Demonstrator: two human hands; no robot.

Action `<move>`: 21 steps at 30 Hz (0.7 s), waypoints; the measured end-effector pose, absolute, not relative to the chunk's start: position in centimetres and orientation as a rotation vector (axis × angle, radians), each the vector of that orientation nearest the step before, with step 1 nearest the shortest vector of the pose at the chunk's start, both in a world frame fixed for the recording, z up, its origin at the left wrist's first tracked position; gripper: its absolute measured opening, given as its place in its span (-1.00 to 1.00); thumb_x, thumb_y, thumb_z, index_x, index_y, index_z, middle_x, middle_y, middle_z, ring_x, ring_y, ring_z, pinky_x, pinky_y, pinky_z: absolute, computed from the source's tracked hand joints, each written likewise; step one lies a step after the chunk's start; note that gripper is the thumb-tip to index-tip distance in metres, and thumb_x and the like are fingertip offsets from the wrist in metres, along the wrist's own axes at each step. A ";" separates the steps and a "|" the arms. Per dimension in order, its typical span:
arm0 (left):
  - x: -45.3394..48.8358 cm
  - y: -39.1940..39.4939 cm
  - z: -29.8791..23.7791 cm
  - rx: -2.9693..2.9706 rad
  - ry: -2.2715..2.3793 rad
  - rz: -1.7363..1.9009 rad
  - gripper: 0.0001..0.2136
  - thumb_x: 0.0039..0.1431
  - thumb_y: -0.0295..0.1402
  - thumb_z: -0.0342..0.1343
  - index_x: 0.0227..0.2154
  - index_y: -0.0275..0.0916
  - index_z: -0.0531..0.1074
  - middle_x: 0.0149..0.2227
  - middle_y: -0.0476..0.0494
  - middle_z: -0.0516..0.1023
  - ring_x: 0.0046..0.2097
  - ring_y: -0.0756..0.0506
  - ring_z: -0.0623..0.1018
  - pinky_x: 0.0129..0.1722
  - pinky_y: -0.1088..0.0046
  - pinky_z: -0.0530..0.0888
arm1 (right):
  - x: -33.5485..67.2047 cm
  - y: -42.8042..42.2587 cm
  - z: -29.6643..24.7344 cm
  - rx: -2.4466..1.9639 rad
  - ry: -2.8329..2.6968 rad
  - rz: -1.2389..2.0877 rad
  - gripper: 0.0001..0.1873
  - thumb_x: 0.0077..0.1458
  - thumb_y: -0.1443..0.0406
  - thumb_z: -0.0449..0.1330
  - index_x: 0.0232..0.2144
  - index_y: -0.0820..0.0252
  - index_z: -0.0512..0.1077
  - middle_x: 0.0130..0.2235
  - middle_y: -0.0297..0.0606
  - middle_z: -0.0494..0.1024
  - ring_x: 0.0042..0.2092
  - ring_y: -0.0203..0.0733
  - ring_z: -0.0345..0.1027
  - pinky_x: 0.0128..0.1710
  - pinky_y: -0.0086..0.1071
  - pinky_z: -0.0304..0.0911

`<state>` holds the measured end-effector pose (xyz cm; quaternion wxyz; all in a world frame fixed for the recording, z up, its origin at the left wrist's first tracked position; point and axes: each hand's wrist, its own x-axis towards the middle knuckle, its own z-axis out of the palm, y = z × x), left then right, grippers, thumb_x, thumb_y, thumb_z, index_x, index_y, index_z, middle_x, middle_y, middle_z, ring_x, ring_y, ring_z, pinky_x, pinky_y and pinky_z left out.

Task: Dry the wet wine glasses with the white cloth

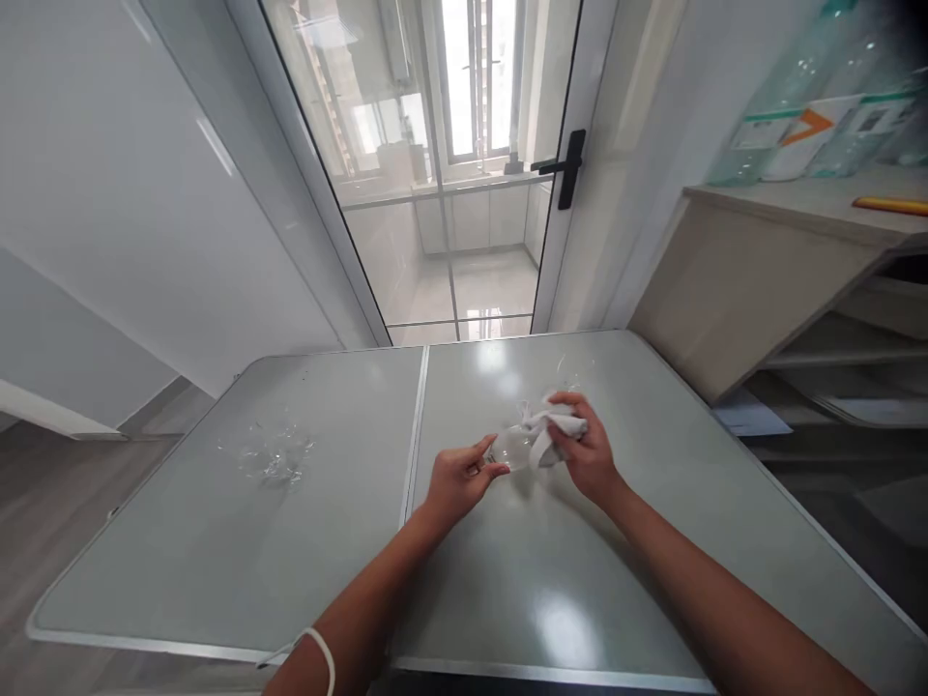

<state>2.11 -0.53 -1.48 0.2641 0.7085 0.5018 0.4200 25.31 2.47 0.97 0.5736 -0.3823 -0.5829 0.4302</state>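
Over the right half of the surface (623,590), just past its middle seam (413,435), the left hand (464,476) grips a small clear object (511,450), thumb and fingers closed on its left end. Whether the object is glass or plastic I cannot tell. At its other end, the right hand (591,452) holds a bunched white cloth (562,421), fingers curled round it, and the cloth meets the clear object and hides part of it. Both hands are narrow on what they hold, and nearly meet. A white band (323,650) circles the left forearm.

Just beyond the right hand, a faint transparent thing (576,375) lies on the surface, its shape too unclear to name. Well to the left, across the seam, sits a shiny clear cluster (277,460), also hard to make out.

Behind the far edge stands a glass-paned door (475,232) with a black handle (571,170). To the right, a shelf unit (754,290) bears clear greenish bottles (819,121) and a yellow-orange item (891,206); white paper (750,414) lies lower down.
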 end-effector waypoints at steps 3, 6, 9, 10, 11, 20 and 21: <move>1.0 -0.3 -1.8 2.102 1.442 1.158 -0.53 0.21 -0.08 0.26 0.08 -0.26 0.57 -0.55 0.03 0.45 -0.52 0.05 0.32 -0.40 0.53 0.31 | 25.3 2.6 1.0 -0.969 -1.240 0.876 -0.53 0.18 0.05 0.30 0.04 -0.03 0.24 -0.30 -0.37 0.32 -0.40 -0.20 0.23 -0.42 -0.36 0.21; 0.4 -0.1 -2.2 2.271 1.445 1.202 -0.53 0.26 -0.06 0.22 0.09 -0.27 0.55 -0.55 0.01 0.49 -0.53 0.05 0.37 -0.42 0.54 0.31 | 25.0 2.3 1.2 -1.002 -1.476 0.920 -0.50 0.15 0.05 0.32 0.04 0.01 0.25 -0.36 -0.40 0.33 -0.42 -0.21 0.23 -0.43 -0.36 0.21; 0.2 -0.1 -2.3 2.495 1.409 1.243 -0.54 0.29 -0.07 0.18 0.11 -0.26 0.53 -0.55 0.00 0.53 -0.54 0.04 0.41 -0.45 0.54 0.28 | 24.3 2.0 1.6 -1.005 -1.745 0.946 -0.59 0.19 0.04 0.29 -0.03 0.08 0.33 -0.38 -0.38 0.37 -0.41 -0.24 0.23 -0.41 -0.38 0.19; 0.2 -0.1 -2.4 2.565 1.410 1.243 -0.55 0.31 -0.08 0.18 0.12 -0.25 0.52 -0.55 -0.01 0.55 -0.53 0.04 0.42 -0.45 0.54 0.27 | 24.1 1.9 1.8 -1.010 -1.802 0.949 -0.61 0.20 0.03 0.27 -0.05 0.09 0.34 -0.38 -0.39 0.38 -0.41 -0.25 0.22 -0.41 -0.39 0.18; 0.2 -0.1 -2.4 2.625 1.419 1.231 -0.56 0.32 -0.10 0.17 0.14 -0.24 0.51 -0.54 -0.02 0.56 -0.53 0.03 0.43 -0.45 0.53 0.26 | 24.0 1.8 2.0 -1.020 -1.847 0.958 -0.62 0.21 0.03 0.25 -0.05 0.09 0.35 -0.39 -0.40 0.39 -0.42 -0.26 0.21 -0.42 -0.40 0.16; -0.5 0.5 -1.8 2.637 1.554 1.227 -0.60 0.29 -0.12 0.21 0.12 -0.16 0.53 -0.57 0.04 0.54 -0.55 0.05 0.42 -0.44 0.52 0.25 | 25.3 2.9 2.6 -1.190 -1.535 0.485 -0.78 0.18 0.20 0.24 -0.13 0.09 0.42 -0.18 -0.27 0.45 -0.22 -0.15 0.35 -0.22 -0.34 0.26; -0.5 0.5 -1.8 2.643 1.557 1.228 -0.60 0.29 -0.12 0.21 0.12 -0.16 0.53 -0.58 0.05 0.53 -0.56 0.05 0.41 -0.45 0.52 0.24 | 25.3 3.0 2.4 -1.181 -1.504 0.485 -0.77 0.15 0.23 0.24 -0.12 0.09 0.41 -0.13 -0.24 0.44 -0.17 -0.12 0.35 -0.19 -0.33 0.28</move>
